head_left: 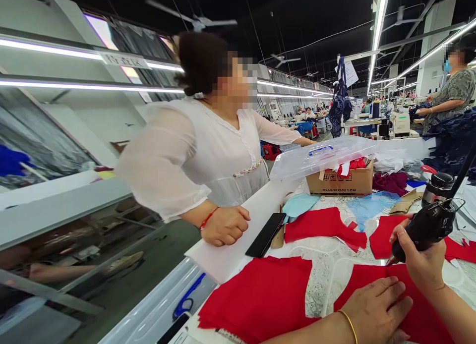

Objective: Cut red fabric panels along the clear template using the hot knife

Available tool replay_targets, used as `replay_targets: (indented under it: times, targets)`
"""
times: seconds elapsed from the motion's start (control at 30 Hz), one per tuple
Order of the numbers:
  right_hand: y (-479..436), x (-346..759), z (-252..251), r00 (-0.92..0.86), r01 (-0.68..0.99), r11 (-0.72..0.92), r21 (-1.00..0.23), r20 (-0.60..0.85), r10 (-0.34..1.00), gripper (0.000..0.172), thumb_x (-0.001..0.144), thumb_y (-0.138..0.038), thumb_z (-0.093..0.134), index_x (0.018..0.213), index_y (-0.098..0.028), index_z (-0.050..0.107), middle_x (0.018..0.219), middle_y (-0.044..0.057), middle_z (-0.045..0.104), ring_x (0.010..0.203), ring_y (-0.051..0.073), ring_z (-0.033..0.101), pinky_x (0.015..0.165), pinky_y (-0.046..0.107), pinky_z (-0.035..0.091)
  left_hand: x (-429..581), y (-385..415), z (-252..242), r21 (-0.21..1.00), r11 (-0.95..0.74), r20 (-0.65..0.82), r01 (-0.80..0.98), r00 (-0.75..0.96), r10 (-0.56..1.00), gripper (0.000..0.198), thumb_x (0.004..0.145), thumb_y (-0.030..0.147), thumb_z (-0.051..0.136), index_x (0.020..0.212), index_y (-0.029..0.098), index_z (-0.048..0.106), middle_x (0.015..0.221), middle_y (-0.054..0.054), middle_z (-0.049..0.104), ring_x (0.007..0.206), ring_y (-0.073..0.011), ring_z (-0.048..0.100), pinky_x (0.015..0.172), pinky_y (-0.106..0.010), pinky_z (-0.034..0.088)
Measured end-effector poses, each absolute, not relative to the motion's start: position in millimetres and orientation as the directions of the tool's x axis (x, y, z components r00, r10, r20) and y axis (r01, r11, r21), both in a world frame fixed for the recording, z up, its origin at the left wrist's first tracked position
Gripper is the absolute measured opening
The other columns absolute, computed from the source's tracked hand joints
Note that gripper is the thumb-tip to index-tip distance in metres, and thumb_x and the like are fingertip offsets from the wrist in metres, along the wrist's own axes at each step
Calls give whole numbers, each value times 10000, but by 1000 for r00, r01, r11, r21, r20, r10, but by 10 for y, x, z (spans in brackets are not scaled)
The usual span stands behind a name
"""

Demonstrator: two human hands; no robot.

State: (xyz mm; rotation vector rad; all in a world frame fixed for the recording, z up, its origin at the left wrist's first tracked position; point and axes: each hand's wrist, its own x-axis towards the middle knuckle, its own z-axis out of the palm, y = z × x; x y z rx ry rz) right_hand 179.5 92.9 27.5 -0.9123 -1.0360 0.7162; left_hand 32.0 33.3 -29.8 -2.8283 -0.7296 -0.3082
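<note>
My left hand point(379, 307) lies flat with fingers spread on a red fabric piece point(416, 309) at the table's near edge; a thin bangle circles its wrist. My right hand point(420, 259) is wrapped round the handle of a black handheld tool point(427, 225), whose tip points down at the same red piece. A cord runs up from the tool to the right. A stack of red fabric point(260, 297) lies to the left of my hands.
A person in a white blouse point(193, 155) stands at the table's left side, fist by a black phone point(266, 235). More red pieces point(323, 225), a cardboard box point(340, 183), a clear plastic lid point(320, 158), blue-handled scissors point(186, 297) and a black cup point(439, 185) surround the work area.
</note>
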Motion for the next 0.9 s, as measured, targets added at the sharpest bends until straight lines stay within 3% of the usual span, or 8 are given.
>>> replay_targets:
  times: [0.17,0.33,0.47,0.67,0.9]
  targets:
    - [940,1797,254,353,-84,470,-879,415,839,402,776,-493,798,949,-209,573,613,-24,637,455,156,595,403,284,540,323,294,-247,-205,-865,285,457,874,394,535,1107,504,399,1371,71,568,1355,-171,689,1340,-210,603,1218,-336,397]
    - [956,1839,228,344,-51,475,-878,431,834,371,797,-475,791,951,-208,584,625,-16,654,495,172,631,511,331,594,392,308,-367,-263,-853,338,451,871,356,397,1111,405,431,1312,111,605,1279,-125,734,1261,-181,655,1157,-295,462]
    - [974,1887,208,318,-22,492,-870,460,829,347,817,-466,781,937,-216,573,648,-17,661,536,179,650,568,352,612,439,328,-489,-287,-848,380,445,866,326,403,1112,442,423,1256,133,638,1230,-98,755,1207,-164,685,1144,-278,468]
    - [987,1841,194,382,-19,492,-870,449,808,375,795,-492,782,937,-210,580,646,-19,646,513,166,619,538,341,588,437,313,-427,-210,-880,310,426,883,353,501,1102,508,421,1348,109,596,1285,-132,734,1273,-191,650,1169,-315,457]
    - [1001,1815,187,394,26,504,-863,473,788,399,798,-498,764,1006,-213,578,678,-26,619,569,164,603,559,331,568,432,288,-386,-127,-889,327,439,865,380,533,1071,524,502,1360,83,581,1294,-150,725,1299,-215,636,1191,-345,435]
